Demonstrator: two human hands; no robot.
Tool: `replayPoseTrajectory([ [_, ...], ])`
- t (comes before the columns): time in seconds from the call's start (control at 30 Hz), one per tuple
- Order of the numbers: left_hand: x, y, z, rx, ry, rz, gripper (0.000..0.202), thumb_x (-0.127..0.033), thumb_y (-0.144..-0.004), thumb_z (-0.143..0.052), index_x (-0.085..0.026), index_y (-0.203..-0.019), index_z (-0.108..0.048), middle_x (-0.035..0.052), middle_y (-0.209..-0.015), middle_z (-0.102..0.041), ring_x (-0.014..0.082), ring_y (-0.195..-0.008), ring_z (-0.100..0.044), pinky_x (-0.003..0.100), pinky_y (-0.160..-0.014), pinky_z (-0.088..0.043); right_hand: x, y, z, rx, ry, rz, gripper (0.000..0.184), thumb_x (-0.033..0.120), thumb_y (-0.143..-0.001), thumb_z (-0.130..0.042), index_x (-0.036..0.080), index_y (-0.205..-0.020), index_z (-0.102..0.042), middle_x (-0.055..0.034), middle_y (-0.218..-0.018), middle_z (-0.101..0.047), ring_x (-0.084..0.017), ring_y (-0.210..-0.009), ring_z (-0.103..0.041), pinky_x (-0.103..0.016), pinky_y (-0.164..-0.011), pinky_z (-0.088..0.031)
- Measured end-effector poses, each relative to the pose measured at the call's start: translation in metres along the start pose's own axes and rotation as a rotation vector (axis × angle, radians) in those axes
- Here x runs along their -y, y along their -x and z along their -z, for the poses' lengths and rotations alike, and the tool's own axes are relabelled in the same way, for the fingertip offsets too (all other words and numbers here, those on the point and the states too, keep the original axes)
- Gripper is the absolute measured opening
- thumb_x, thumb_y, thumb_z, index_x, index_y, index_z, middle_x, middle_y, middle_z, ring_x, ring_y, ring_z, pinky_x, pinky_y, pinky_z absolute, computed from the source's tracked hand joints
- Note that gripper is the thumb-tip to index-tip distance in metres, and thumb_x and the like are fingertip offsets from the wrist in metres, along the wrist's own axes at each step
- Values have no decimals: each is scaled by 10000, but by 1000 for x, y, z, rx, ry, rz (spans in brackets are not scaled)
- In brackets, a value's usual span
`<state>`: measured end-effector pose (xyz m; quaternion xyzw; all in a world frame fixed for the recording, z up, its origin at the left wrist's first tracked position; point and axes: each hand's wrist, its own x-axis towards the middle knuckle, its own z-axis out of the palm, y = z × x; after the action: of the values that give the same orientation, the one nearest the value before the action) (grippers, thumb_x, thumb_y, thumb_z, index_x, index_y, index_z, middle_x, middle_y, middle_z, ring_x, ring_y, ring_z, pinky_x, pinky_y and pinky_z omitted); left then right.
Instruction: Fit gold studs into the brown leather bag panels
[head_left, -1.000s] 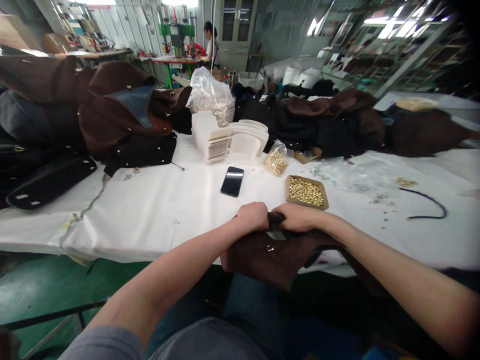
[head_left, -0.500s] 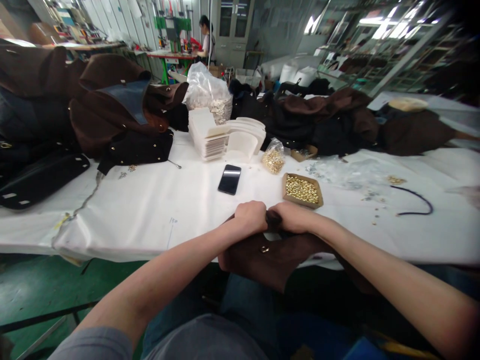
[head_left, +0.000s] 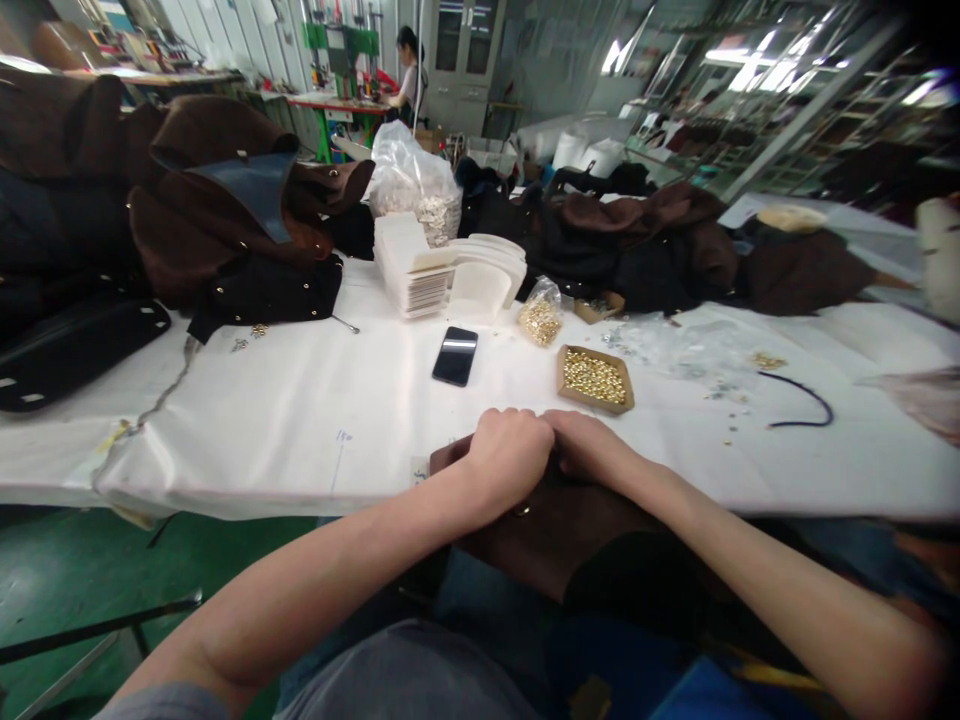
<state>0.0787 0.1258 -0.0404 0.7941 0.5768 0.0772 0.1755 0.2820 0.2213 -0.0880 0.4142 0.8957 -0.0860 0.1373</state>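
Note:
My left hand (head_left: 508, 455) and my right hand (head_left: 592, 445) meet at the front edge of the white table (head_left: 300, 420), both closed on a brown leather piece (head_left: 547, 530) that hangs over the edge toward my lap. A small gold fitting shows on the leather just under my left hand. A shallow cardboard tray of gold rivets (head_left: 595, 378) lies just beyond my right hand. A black phone (head_left: 454, 355) lies face up a little beyond my left hand.
A small bag of gold parts (head_left: 540, 318), stacked white pieces (head_left: 416, 265) and a clear plastic bag (head_left: 416, 190) sit mid-table. Brown and black bags (head_left: 217, 220) are piled at left and along the back. A black cord (head_left: 802, 400) lies at right. A person (head_left: 409, 75) works far back.
My hands have pressed down and closer together on the leather piece, the left now covering the spot where the leather bunched between them. The view has shifted slightly.

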Motion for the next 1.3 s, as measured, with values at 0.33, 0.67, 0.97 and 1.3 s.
replayPoseTrajectory([
  [0.33, -43, 45, -21, -265, -212, -285, 212, -73, -1118, -604, -35, -1149, -810, 209, -1070, -819, 331, -1021, -789, 433, -867, -605, 15, 29, 2, -88, -140, 1, 159, 210, -1097, -617, 234, -1188, -745, -65, -1203, -811, -241, -1047, -748, -325, -808, -431],
  [0.67, -73, 93, 26, -190, 309, -325, 678, -819, -1110, -614, -210, -913, -835, 94, -910, -841, 302, -861, -803, 453, -802, -626, 13, 93, -29, -506, -197, 200, 219, 153, -1151, -521, 199, -1211, -727, -108, -1211, -788, -254, -1084, -782, -373, -889, -609],
  [0.97, 3, 69, 28, 62, 853, -212, 390, -371, -1178, -666, -269, -1538, -775, 52, -1640, -764, 267, -1517, -724, 432, -1329, -559, 34, 196, -37, -949, -328, 193, 679, 67, -1146, -493, 423, -1705, -641, -15, -1620, -734, -291, -1441, -769, -500, -1265, -669],
  [1.3, -43, 83, 29, 104, 991, -667, 552, -353, -1247, -533, -315, -1797, -521, 77, -1884, -502, 283, -1763, -456, 541, -1505, -334, 60, 234, -6, -1126, -263, 48, 720, 138, -1046, -661, 511, -1662, -654, 12, -1529, -788, -324, -1339, -815, -539, -1056, -780],
])
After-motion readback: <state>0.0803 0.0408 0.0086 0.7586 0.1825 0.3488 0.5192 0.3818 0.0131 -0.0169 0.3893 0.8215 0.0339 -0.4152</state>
